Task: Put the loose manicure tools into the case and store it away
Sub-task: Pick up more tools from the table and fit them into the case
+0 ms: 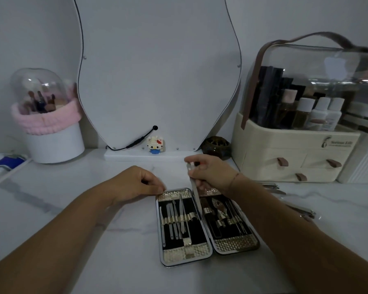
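Case point(187, 256) lies open and flat on the table point(94, 209), both halves up and the hinge running away from us. Most loops are already filled.

Left hand point(136, 183) sits at the far left corner of the case with its fingers curled. We judge it steadies the case against sliding. We cannot tell whether it pinches the rim or only presses on it.

Right hand point(212, 175) grips a long thin tool point(197, 200) by its far end, fingers wrapped round the shaft.

The tool's long axis runs far to near along the hinge line. Its free tip points down and toward us, near the strap of the left half, probably lined up for a loop there.

Clippers point(302, 212) lie loose on the table, to the right of the case.
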